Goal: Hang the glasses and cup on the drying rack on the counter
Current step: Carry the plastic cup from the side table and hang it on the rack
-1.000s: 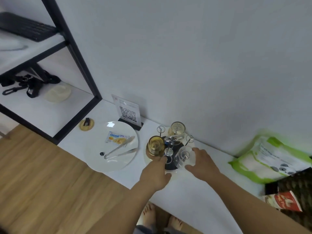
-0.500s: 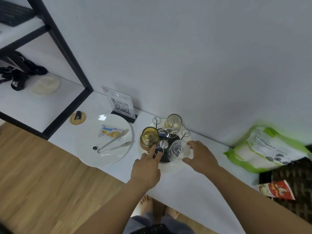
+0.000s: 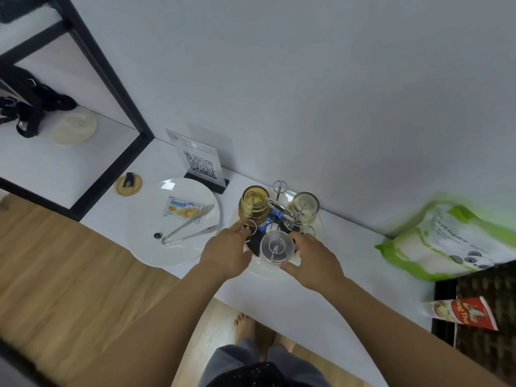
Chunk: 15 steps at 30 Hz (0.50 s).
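Fingers [image 3: 303, 237] of our right hand [image 3: 315, 258] grasp the clear cup [image 3: 276, 245] on the drying rack [image 3: 279, 187], left hand [image 3: 226, 250] index touching amber glass [image 3: 252, 205]; only release left, we judge.

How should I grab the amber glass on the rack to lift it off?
Grip the amber glass round its side wall from the left; the rack handle crowds its right. It hangs inverted, so probably lift straight up.

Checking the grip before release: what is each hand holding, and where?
The right hand grips the clear upturned cup by its side wall; left hand holds nothing, forefinger at the amber glass.
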Available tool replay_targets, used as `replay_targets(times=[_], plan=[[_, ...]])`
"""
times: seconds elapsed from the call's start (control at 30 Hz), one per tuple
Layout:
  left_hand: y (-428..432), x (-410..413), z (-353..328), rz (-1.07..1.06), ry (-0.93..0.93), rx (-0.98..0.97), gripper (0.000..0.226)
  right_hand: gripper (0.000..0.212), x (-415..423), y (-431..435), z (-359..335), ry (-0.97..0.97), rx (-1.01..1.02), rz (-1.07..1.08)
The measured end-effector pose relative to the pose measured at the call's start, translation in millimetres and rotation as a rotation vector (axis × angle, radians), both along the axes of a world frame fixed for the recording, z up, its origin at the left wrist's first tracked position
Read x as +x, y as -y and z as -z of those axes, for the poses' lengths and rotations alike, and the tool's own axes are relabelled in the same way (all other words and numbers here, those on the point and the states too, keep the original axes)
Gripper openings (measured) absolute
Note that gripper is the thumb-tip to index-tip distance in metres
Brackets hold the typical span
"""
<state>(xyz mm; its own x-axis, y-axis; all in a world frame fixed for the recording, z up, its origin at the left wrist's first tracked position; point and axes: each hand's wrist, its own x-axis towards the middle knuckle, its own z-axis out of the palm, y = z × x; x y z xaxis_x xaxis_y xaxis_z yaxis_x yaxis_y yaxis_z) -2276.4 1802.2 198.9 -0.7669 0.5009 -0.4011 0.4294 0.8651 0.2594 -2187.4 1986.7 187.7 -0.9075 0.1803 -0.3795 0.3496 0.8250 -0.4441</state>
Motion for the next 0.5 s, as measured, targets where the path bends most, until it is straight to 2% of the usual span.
replay_targets(times=[0.4, 0.5], plan=[[-14, 4, -3, -0.105, -0.021, 0.003, 0.032, 0.067, -6, -12, -5, 0.007, -0.003, -0.009], [-13, 0, 0, -0.092, -0.053, -0.012, 0.033, 0.055, -10, -19, -13, 0.019, -0.021, 0.004]])
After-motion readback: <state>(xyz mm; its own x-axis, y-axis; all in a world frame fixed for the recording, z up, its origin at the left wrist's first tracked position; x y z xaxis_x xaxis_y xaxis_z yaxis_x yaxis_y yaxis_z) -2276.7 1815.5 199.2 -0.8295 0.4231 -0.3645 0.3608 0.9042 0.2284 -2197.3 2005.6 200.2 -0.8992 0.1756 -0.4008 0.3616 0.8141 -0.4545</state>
